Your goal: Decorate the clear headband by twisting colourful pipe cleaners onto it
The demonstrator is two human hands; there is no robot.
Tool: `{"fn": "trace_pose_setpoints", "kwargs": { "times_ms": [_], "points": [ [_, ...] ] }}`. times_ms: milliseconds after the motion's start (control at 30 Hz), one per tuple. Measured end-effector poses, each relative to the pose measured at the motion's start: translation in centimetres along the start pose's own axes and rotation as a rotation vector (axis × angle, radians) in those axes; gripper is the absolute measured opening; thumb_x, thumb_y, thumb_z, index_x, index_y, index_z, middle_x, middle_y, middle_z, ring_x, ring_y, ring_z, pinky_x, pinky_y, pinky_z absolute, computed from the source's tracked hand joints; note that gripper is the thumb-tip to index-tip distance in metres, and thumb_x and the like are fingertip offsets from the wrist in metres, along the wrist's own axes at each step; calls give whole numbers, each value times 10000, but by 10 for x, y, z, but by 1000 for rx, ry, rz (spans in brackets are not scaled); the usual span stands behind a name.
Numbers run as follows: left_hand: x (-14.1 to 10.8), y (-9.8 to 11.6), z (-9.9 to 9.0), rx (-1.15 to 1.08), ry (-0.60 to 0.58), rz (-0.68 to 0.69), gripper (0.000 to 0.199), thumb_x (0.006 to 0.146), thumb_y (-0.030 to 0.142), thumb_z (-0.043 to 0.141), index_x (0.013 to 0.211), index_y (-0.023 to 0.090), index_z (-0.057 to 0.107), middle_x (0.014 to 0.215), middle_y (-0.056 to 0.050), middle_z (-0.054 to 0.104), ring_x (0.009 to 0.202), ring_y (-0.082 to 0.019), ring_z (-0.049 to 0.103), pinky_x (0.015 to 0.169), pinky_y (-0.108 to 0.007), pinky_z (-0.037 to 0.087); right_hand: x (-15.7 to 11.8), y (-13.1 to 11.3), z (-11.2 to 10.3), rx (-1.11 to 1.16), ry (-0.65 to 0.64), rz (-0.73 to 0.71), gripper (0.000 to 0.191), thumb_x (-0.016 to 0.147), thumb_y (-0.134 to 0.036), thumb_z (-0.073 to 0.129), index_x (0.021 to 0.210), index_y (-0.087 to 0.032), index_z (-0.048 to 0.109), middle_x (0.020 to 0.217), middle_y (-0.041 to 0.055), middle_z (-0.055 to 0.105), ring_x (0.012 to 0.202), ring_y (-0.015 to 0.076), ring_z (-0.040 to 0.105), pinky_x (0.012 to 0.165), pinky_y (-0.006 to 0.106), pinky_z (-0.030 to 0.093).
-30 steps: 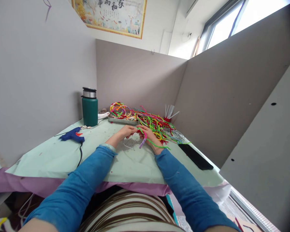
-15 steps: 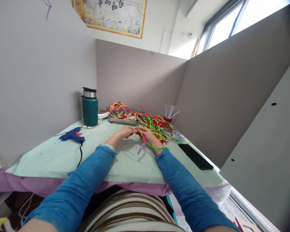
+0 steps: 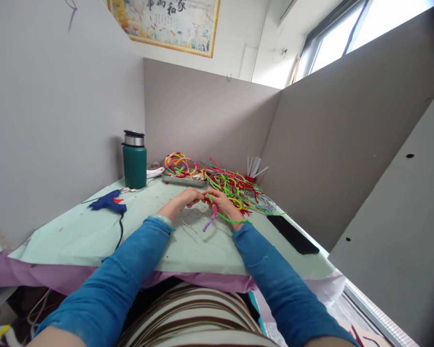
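My right hand (image 3: 220, 200) is closed around fuzzy pipe cleaners. From its fingers a pink and purple pipe cleaner (image 3: 210, 222) hangs over the table, and a bright green pipe cleaner (image 3: 235, 220) trails below the wrist. My left hand (image 3: 190, 196) is pinched, its fingertips meeting those of the right. A bit of red shows where they meet; what the left fingers grip is too small to make out. Below the hands runs a thin pale wire (image 3: 190, 225); whether it is held or lies on the table I cannot tell.
Behind my hands lies a heap of coloured pipe cleaners (image 3: 231, 182) beside a metal tray (image 3: 184, 182). Clear sticks (image 3: 253, 166) stand at the back right, with a black phone-like slab (image 3: 292, 234) nearer. At left are a blue glue gun (image 3: 110, 202) and a green bottle (image 3: 134, 166).
The hanging pink and purple end has swung slightly left, and the thin pale wire has shifted a little left too. Both hands stay in nearly the same place.
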State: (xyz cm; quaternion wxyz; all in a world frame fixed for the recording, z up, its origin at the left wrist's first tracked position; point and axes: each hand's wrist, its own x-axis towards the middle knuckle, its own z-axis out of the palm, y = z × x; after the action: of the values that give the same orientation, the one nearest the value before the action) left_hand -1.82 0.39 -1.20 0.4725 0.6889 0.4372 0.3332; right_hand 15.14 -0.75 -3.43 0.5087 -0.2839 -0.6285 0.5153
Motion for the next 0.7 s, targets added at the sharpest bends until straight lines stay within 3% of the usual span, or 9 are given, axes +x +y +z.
{"fn": "trace_pose_setpoints", "kwargs": {
  "times_ms": [400,567,700],
  "points": [
    [-4,5,2,-12,16,25,236,616,375,661,618,146,605,492,55,334,423,-60,228,426,-252,140,-1,-2,6,-32,33,-11,374,631,-507,732,781,-172,660,628,-13,561,492,84,419,464,242,310],
    [-2,6,1,-2,94,-52,237,593,358,682,604,136,600,486,58,318,421,-54,207,422,-249,131,1,-1,6,-54,49,-27,397,635,-484,732,872,-172,673,646,-5,593,494,84,424,464,238,311],
    [1,2,1,14,61,-67,233,599,358,675,591,141,592,476,59,310,413,-56,199,418,-251,127,2,1,7,-36,71,-27,387,642,-503,721,817,-162,667,615,-5,585,484,84,416,460,239,307]
  ]
}}
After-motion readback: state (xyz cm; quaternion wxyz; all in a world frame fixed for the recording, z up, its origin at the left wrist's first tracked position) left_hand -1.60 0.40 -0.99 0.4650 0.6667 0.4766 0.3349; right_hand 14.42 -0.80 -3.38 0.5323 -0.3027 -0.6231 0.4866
